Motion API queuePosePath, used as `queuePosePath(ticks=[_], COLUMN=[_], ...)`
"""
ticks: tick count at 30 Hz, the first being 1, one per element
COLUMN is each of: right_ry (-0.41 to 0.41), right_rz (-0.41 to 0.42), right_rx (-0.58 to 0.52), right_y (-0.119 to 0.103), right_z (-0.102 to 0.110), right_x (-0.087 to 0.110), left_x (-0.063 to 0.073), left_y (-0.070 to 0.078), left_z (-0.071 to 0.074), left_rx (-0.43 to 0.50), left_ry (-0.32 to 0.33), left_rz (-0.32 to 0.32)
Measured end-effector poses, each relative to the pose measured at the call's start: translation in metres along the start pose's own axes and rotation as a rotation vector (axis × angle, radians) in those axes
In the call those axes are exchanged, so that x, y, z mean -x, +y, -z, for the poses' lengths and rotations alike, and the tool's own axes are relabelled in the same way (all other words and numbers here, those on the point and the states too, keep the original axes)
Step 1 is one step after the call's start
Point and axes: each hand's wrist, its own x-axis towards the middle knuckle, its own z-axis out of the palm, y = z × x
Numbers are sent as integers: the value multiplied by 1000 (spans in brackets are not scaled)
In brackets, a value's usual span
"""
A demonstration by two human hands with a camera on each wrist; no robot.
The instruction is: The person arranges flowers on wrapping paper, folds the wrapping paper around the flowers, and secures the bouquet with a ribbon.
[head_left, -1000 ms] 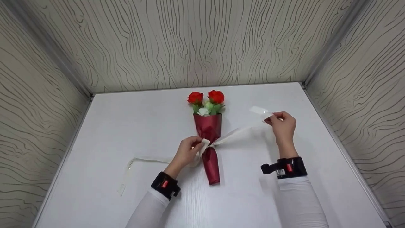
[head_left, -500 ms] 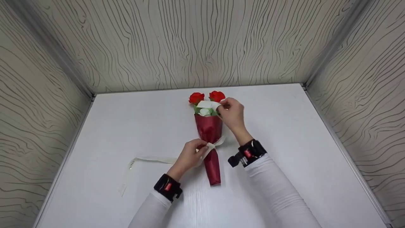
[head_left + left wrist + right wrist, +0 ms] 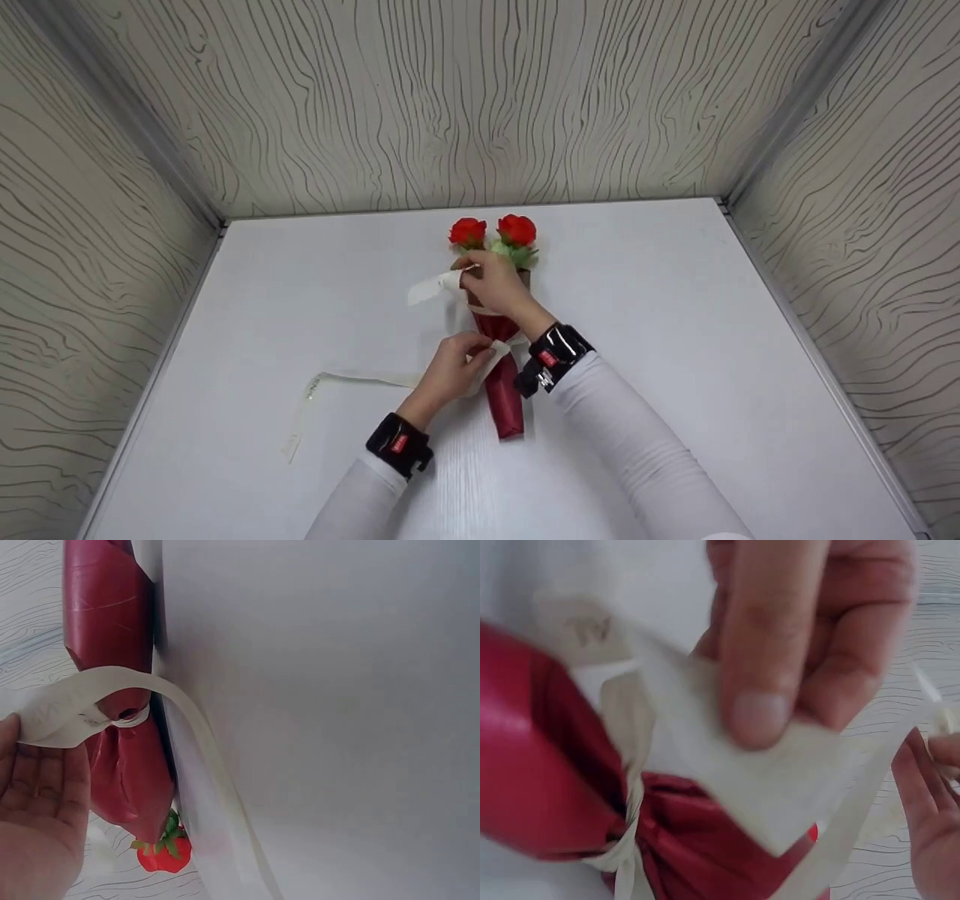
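Note:
A bouquet in dark red wrapping paper (image 3: pixel 504 409) lies on the white table. Red flowers (image 3: pixel 517 230) top it, and a cream ribbon (image 3: pixel 112 682) is tied round its narrow waist. My left hand (image 3: pixel 451 367) pinches a stretch of this ribbon just over the knot (image 3: pixel 622 851), thumb on top in the right wrist view. Above the upper wrapping, my right hand (image 3: pixel 491 281) pinches the ribbon near its other end; the loose tip (image 3: pixel 427 290) sticks out to the left. That hand covers the white flower and part of the paper.
The ribbon's long tail (image 3: pixel 360 377) runs left across the table (image 3: pixel 637 450) and bends toward the front. Wood-patterned panels (image 3: pixel 480 105) close off the back and both sides. A black camera band (image 3: pixel 559 356) sits on each wrist.
My right hand has swept left from the far right, across the flowers, carrying its ribbon end over the bouquet. My left hand stays almost in place at the knot.

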Motion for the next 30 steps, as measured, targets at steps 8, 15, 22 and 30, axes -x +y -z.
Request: queuePosePath(ticks=[8, 15, 22, 30], right_ry=[-259, -136, -214, -129], right_rz=[-27, -99, -78, -68], right_rx=[-242, -215, -335, -314], right_y=[17, 35, 33, 24], right_z=[14, 30, 39, 33], right_x=[14, 34, 66, 83], left_x=[1, -3, -10, -17], left_y=[-1, 0, 3, 5], left_z=[-2, -1, 0, -1], left_rx=[23, 60, 43, 36], left_ry=[8, 73, 176, 167], left_rz=[-3, 48, 78, 82])
